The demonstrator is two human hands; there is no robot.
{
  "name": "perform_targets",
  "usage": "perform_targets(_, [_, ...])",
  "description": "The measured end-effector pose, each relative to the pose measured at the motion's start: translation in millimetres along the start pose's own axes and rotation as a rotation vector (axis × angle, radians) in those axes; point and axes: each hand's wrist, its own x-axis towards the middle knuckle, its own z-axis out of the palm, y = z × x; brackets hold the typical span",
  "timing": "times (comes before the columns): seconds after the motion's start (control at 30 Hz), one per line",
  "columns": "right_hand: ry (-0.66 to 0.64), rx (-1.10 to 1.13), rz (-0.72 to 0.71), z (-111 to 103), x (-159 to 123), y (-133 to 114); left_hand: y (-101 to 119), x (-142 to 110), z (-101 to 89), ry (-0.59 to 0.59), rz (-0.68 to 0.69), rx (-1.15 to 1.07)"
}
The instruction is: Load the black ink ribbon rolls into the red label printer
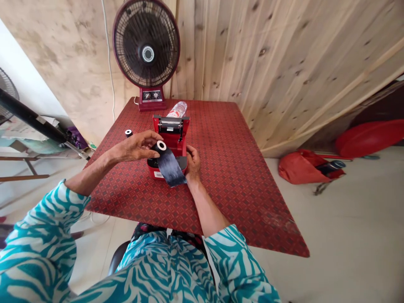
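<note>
"On the red patterned table (221, 168), what does the left hand (135, 146) hold?"

"It pinches the dark roll (158, 147) between thumb and fingers, above the open red box (153, 171) — the dark strip (172, 168) hangs over the box's front."

"And the right hand (193, 165)?"

"Curled against the box's right side — whether it grips, one cannot tell."

"What stands around?"

"Behind the raised lid (187, 122), a clear bottle (178, 110); left, a small roll (128, 133); at the back, a fan (147, 54)."

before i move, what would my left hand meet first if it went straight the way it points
Your left hand would first meet the dark roll at its fingertips, then probably the red machine; depth is unclear.
</note>
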Motion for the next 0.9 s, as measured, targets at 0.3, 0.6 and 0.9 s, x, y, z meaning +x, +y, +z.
perform_targets(0.3, [0.007,0.009,0.006,1.3,-1.9,-1.4,0.9,34.9,12.2,0.08,0.055,0.307])
perform_targets(0.6, [0.02,0.014,-0.011,2.9,-0.1,-0.2,-14.5,70.1,33.2,-0.112,-0.089,0.911])
perform_targets(0.9, [0.029,0.008,-0.003,2.6,0.2,-3.3,-23.1,85.5,27.4,-0.262,-0.071,0.715])
